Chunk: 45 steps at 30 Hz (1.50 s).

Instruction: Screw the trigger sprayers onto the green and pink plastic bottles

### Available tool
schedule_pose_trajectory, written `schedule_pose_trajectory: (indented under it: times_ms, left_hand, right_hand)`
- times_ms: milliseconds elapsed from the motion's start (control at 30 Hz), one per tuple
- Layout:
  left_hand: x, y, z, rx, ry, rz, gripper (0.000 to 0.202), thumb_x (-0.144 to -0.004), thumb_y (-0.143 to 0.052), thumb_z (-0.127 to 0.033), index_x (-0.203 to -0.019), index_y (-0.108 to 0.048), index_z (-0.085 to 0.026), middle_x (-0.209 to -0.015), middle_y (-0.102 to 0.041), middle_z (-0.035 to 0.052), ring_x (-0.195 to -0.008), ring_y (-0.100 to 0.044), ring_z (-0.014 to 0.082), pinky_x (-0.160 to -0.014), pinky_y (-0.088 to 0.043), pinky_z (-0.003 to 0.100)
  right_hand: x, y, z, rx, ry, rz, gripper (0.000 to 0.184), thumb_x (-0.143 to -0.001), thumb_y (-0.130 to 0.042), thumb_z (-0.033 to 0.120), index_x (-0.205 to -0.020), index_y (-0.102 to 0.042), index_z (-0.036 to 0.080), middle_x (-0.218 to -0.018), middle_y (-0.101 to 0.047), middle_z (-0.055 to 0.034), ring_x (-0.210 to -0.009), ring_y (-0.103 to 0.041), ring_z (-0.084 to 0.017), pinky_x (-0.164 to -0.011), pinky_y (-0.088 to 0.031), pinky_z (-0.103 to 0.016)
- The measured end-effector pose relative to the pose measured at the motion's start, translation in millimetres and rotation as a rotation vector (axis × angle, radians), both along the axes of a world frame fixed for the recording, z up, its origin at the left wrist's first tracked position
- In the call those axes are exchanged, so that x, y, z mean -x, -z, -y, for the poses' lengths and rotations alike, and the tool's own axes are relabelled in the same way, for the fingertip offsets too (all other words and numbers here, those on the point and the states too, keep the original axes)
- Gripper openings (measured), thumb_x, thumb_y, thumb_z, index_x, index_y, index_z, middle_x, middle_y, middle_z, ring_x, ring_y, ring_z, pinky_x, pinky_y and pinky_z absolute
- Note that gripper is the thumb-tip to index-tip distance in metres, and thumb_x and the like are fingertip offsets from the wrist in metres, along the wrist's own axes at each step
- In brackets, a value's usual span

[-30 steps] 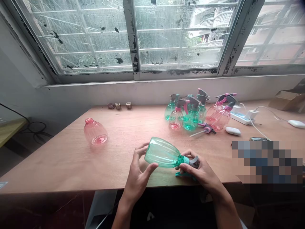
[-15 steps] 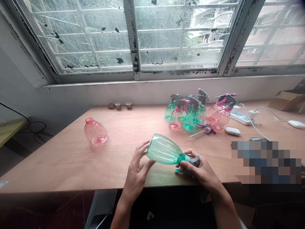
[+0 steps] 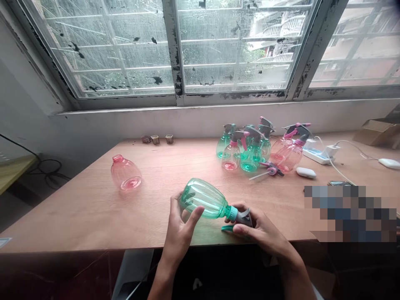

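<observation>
A green see-through spray bottle (image 3: 206, 199) lies tilted on its side between my hands, above the table's front edge. My left hand (image 3: 184, 225) is wrapped around its base, with the thumb on the near side and the fingers partly seen through the plastic. At the neck end, my right hand (image 3: 254, 229) grips the grey spray head (image 3: 244, 217). The green trigger (image 3: 227, 228) sticks out below, near my right thumb. The turquoise collar (image 3: 231, 213) joins head and bottle.
A pink bottle without a head (image 3: 125, 174) leans on the table at left. Several assembled spray bottles (image 3: 250, 156) stand at the back right. A loose pink-grey spray head (image 3: 272, 168), a white case (image 3: 306, 172) and a power strip (image 3: 318, 156) lie nearby. Small square objects (image 3: 155, 139) sit by the wall.
The spray bottle has shifted left and slightly down. My left hand has closed further around its base, and my right hand has moved from the neck onto the spray head.
</observation>
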State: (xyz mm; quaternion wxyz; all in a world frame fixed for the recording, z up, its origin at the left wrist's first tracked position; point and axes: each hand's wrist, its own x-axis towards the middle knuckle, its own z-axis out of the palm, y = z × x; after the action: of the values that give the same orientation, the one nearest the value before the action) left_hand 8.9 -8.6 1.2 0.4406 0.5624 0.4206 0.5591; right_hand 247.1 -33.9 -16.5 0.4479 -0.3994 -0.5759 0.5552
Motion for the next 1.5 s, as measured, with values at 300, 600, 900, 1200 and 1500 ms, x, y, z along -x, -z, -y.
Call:
schedule_pose_trajectory:
  times_ms: [300,600,900,1200,1500]
  left_hand:
    - [0,2.3,-1,-0.077,-0.129,0.031,0.059,-0.088,-0.082,-0.052,-0.131,-0.049,-0.027,-0.135,-0.066,0.0105,-0.130,-0.065,0.0335,-0.109,-0.053,0.047]
    - [3,7.2,0,-0.195,-0.044,0.020,0.063,-0.088,-0.086,-0.041,-0.139,-0.049,-0.035,-0.148,-0.057,0.0084,-0.150,-0.046,0.0334,-0.127,-0.033,0.055]
    - [5,13.2,2,-0.508,0.019,-0.076,0.070,-0.089,-0.084,-0.017,-0.144,-0.049,-0.040,-0.169,-0.039,0.0072,-0.158,-0.035,0.0326,-0.125,-0.037,0.056]
    - [5,18.3,4,-0.679,0.016,-0.107,0.073,-0.084,-0.088,-0.010,-0.140,-0.053,-0.041,-0.169,-0.040,0.0059,-0.156,-0.038,0.0350,-0.122,-0.042,0.060]
    - [1,11.9,4,-0.399,-0.047,0.089,0.054,-0.092,-0.083,-0.027,-0.136,-0.052,-0.033,-0.169,-0.040,0.0098,-0.158,-0.037,0.0327,-0.125,-0.039,0.053]
  right_hand:
    - [4,0.2,-8,-0.062,0.164,-0.084,0.027,-0.094,-0.078,0.049,-0.102,-0.076,0.024,-0.097,-0.080,-0.0037,-0.097,-0.076,-0.027,-0.088,-0.058,-0.037]
    - [1,2.4,-10,-0.015,0.186,-0.147,0.035,-0.094,-0.076,0.054,-0.111,-0.068,0.024,-0.093,-0.081,-0.0046,-0.090,-0.079,-0.026,-0.082,-0.060,-0.035]
    - [-1,1.4,-9,-0.004,0.194,-0.134,0.038,-0.096,-0.071,0.058,-0.114,-0.069,0.024,-0.086,-0.079,-0.0038,-0.081,-0.075,-0.025,-0.071,-0.056,-0.031]
    - [-5,8.9,-13,-0.060,0.246,-0.096,0.032,-0.099,-0.067,0.056,-0.101,-0.075,0.024,-0.091,-0.074,-0.0016,-0.085,-0.066,-0.022,-0.079,-0.052,-0.029]
    - [4,7.9,-7,-0.078,0.179,-0.042,0.036,-0.102,-0.065,0.054,-0.123,-0.065,0.025,-0.092,-0.075,-0.0035,-0.086,-0.070,-0.023,-0.076,-0.055,-0.032]
